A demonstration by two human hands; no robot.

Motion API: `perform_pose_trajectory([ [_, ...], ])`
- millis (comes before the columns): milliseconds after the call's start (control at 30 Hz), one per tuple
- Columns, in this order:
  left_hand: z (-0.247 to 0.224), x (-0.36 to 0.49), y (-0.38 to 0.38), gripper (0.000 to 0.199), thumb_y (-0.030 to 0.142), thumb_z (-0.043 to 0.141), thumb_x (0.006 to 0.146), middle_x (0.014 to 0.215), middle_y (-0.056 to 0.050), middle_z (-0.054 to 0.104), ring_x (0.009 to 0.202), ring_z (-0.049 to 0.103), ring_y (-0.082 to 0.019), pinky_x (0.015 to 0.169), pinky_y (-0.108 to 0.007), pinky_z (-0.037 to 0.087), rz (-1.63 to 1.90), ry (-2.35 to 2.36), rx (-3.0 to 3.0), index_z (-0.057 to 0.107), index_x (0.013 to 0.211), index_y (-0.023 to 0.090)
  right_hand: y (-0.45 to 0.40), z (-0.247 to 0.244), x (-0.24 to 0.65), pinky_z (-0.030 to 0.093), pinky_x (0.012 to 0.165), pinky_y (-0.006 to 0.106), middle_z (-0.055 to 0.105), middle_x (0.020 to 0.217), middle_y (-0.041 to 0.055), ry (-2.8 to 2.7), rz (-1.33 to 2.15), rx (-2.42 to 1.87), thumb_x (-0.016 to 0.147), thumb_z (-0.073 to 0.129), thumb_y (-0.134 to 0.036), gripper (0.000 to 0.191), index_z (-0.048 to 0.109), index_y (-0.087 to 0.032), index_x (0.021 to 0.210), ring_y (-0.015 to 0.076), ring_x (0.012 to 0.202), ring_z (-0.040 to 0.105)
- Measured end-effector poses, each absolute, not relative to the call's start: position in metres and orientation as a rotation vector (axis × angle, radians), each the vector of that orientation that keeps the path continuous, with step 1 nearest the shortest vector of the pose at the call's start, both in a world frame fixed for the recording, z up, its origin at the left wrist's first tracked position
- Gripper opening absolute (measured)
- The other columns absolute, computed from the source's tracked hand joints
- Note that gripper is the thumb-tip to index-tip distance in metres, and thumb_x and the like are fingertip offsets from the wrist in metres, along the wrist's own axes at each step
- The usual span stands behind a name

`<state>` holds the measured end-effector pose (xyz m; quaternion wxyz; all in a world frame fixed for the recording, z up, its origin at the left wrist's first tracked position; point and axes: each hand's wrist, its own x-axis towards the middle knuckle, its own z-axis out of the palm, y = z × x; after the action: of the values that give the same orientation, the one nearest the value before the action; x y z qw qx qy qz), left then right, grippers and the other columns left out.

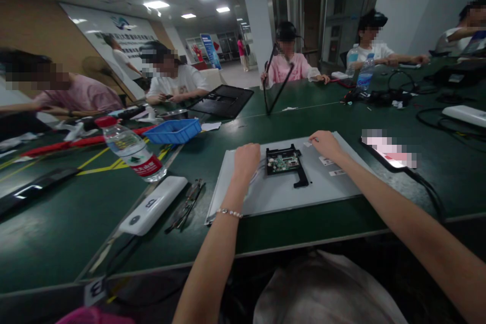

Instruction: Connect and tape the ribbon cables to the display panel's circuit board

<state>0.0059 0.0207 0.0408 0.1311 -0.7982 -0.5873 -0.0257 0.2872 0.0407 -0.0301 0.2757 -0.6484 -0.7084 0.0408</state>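
A flat grey panel [266,200] lies on the green table in front of me. On it sits a black frame [301,177] with a green circuit board [284,162] inside. My left hand [247,158] is over the panel's left part, beside the frame, its fingers curled and mostly hidden behind the back of the hand. My right hand [325,143] is at the panel's far right edge with fingers bent together near a small white label; whatever they hold, if anything, is too small to make out. Thin pale cables run beside my left wrist.
Left of the panel are glasses [186,205], a white power bank [154,206], a water bottle [131,151] and a blue tray [174,132]. A lit phone [391,151] with a cable lies right. Black panel [224,101] and several people are across the table.
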Motion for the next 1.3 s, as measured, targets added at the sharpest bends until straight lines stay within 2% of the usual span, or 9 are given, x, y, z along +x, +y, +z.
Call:
perform_pose_trajectory([
  [167,0.032,-0.009,0.028,0.036,0.024,0.037,0.095,0.100,-0.018,0.069,0.097,0.064,-0.026,0.081,-0.031,0.044,0.003,-1.733,-2.316,0.071,0.096,0.012,0.044,-0.033,0.294,0.042,0.097,0.029,0.071,0.108,0.0105,-1.917,0.085,-1.677,0.085,0.046,-0.014,0.031,0.074,-0.012,0.099,0.0217,0.104,0.063],
  [333,0.028,-0.011,0.029,0.046,0.034,0.029,0.099,0.099,-0.015,0.069,0.095,0.064,-0.025,0.082,-0.031,0.044,-0.090,-1.669,-2.335,0.069,0.095,0.012,0.046,-0.032,0.300,0.042,0.096,0.029,0.070,0.109,0.0092,-1.904,0.065,-1.656,0.085,0.047,-0.014,0.031,0.073,-0.013,0.103,0.0207,0.104,0.063],
  [500,0.029,-0.005,0.026,0.043,0.038,0.029,0.100,0.113,-0.012,0.065,0.106,0.060,-0.022,0.091,-0.031,0.042,-0.304,-1.551,-2.401,0.060,0.116,0.015,0.043,-0.027,0.307,0.045,0.091,0.029,0.070,0.110,0.0078,-2.207,0.172,-1.462,0.085,0.060,-0.030,0.027,0.072,-0.016,0.105,0.0218,0.101,0.063],
  [633,0.025,0.007,0.019,0.050,0.045,0.031,0.099,0.137,-0.012,0.052,0.126,0.047,-0.021,0.105,-0.033,0.034,-0.361,-1.194,-2.668,0.047,0.134,0.014,0.045,-0.029,0.305,0.045,0.088,0.031,0.071,0.106,0.0090,-2.271,0.095,-1.405,0.089,0.056,-0.028,0.024,0.072,-0.016,0.102,0.0226,0.098,0.063],
  [700,0.021,0.014,0.014,0.055,0.050,0.032,0.098,0.142,-0.011,0.047,0.130,0.043,-0.022,0.108,-0.034,0.032,-0.314,-1.054,-2.789,0.043,0.138,0.014,0.048,-0.032,0.302,0.045,0.087,0.031,0.071,0.103,0.0096,-2.256,0.033,-1.441,0.091,0.054,-0.026,0.023,0.073,-0.016,0.099,0.0233,0.097,0.063],
  [900,0.011,0.026,0.009,0.061,0.056,0.036,0.094,0.138,-0.013,0.051,0.127,0.047,-0.024,0.107,-0.036,0.035,-0.217,-0.902,-2.960,0.047,0.135,0.013,0.048,-0.032,0.294,0.044,0.081,0.029,0.070,0.100,0.0094,-2.114,-0.007,-1.475,0.093,0.050,-0.023,0.023,0.072,-0.016,0.096,0.0215,0.092,0.062],
  [1133,0.002,0.026,0.016,0.055,0.051,0.048,0.091,0.135,-0.013,0.054,0.123,0.051,-0.024,0.105,-0.035,0.038,-0.243,-0.859,-2.993,0.051,0.131,0.013,0.055,-0.018,0.263,0.041,0.076,0.026,0.065,0.089,0.0077,-1.983,-0.012,-1.313,0.096,0.043,-0.020,0.026,0.069,-0.015,0.092,0.0177,0.081,0.059],
  [1300,0.000,0.027,0.016,0.054,0.049,0.050,0.091,0.135,-0.013,0.054,0.124,0.051,-0.025,0.105,-0.036,0.038,-0.260,-0.874,-2.992,0.050,0.132,0.013,0.059,-0.004,0.235,0.039,0.075,0.025,0.064,0.095,0.0085,-2.158,-0.040,-1.345,0.095,0.046,-0.017,0.023,0.068,-0.015,0.100,0.0183,0.088,0.058],
])
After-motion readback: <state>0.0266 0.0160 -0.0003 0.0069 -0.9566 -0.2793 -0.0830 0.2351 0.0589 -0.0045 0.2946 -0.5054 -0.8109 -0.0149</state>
